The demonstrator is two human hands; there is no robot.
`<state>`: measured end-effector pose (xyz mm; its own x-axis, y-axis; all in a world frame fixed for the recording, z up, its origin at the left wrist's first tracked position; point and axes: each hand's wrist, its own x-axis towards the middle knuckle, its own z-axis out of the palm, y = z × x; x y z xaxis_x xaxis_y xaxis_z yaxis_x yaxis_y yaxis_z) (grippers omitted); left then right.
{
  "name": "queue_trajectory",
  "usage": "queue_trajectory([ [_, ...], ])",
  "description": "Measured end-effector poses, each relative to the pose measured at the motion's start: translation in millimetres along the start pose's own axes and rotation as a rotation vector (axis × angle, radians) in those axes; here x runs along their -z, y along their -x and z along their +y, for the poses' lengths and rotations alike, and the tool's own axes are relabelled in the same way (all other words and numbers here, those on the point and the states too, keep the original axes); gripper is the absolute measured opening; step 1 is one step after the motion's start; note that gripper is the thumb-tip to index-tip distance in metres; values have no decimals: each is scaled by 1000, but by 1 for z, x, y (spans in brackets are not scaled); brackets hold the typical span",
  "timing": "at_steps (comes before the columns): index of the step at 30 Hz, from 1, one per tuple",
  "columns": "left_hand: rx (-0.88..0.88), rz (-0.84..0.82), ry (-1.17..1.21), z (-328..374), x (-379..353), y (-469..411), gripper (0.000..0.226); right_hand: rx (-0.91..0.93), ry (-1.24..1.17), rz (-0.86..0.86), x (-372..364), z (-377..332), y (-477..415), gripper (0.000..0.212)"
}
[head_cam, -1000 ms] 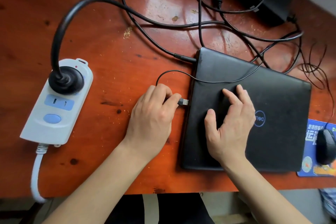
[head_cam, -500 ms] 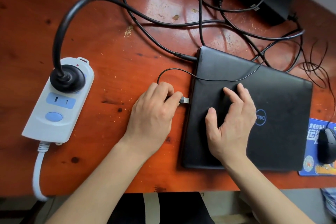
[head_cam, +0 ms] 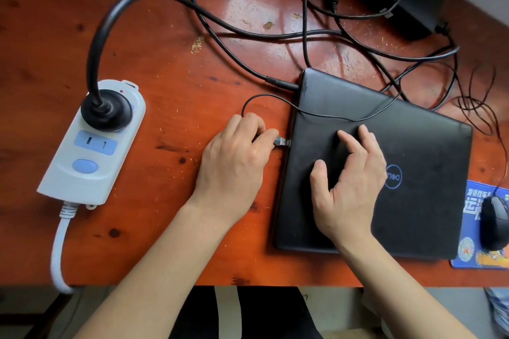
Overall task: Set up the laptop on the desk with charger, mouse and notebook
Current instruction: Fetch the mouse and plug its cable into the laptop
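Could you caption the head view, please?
Left hand pushes USB plug into closed laptop; right hand steadies lid.

Left hand (head_cam: 234,162) curled, fingers (head_cam: 265,137) pinched; right hand (head_cam: 349,184) flat, splayed.

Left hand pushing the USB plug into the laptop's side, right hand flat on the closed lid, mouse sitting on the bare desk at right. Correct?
Not quite: the mouse sits on a blue mouse pad, not the bare desk. The head view shows it. The rest holds: left hand holds the USB plug at the laptop's side, right hand rests on the closed lid.
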<state>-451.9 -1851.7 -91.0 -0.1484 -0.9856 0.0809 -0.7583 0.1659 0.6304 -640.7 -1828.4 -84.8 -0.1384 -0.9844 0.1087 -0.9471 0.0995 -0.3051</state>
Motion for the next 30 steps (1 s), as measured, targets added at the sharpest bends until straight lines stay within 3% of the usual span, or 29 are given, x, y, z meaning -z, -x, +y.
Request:
queue_trajectory([
  [14,-148,-66,141,-5,6,-9,18,-1,5,-10,3,-2,0,60],
  [18,-185,-77,92,-10,12,-8,13,-3,-7,-8,2,-3,1,60],
  [24,-135,38,81,-22,22,-7,18,-4,-17,-12,2,-1,1,60],
  [30,-209,5,27,-26,17,-11,13,-3,-21,-14,2,-1,1,60],
])
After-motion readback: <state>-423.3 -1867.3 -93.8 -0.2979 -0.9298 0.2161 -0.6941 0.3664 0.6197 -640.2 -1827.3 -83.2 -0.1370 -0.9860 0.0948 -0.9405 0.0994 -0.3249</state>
